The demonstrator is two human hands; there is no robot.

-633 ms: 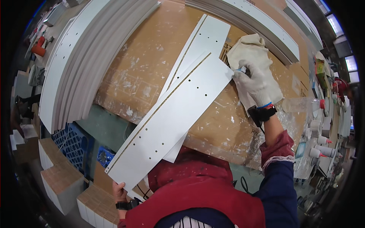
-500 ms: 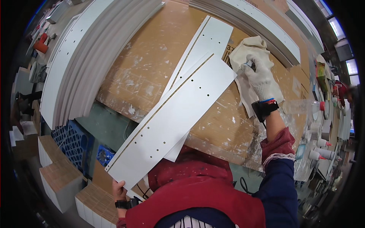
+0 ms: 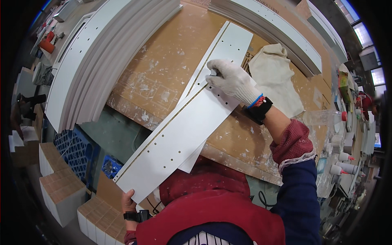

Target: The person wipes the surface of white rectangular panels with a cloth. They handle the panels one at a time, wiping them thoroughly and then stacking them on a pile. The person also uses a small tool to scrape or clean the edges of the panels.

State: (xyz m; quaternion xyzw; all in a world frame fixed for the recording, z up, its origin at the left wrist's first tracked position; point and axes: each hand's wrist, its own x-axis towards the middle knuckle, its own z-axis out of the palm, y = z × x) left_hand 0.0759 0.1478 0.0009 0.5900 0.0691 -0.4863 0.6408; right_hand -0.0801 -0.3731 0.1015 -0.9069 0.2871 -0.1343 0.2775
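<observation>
A long white panel with drilled holes and a brown groove along one side lies slantwise in front of me. It rests across a second white panel of the same look. My left hand is bare and grips the near lower corner of the upper panel, thumb on top. In a white knit glove, my right hand is closed over the panel's far end near the groove. A small grey object shows between its thumb and fingers; its kind is unclear. Beside this hand lies a crumpled cream cloth.
The cardboard-covered table is spotted with white. Stacks of white panels stand at the left and far side. A clear bottle with a red cap lies at right. A blue crate and wrapped stacks are lower left.
My right hand has moved left from the cloth onto the far end of the upper panel, still pinching the small object. My left hand keeps its grip on the near corner.
</observation>
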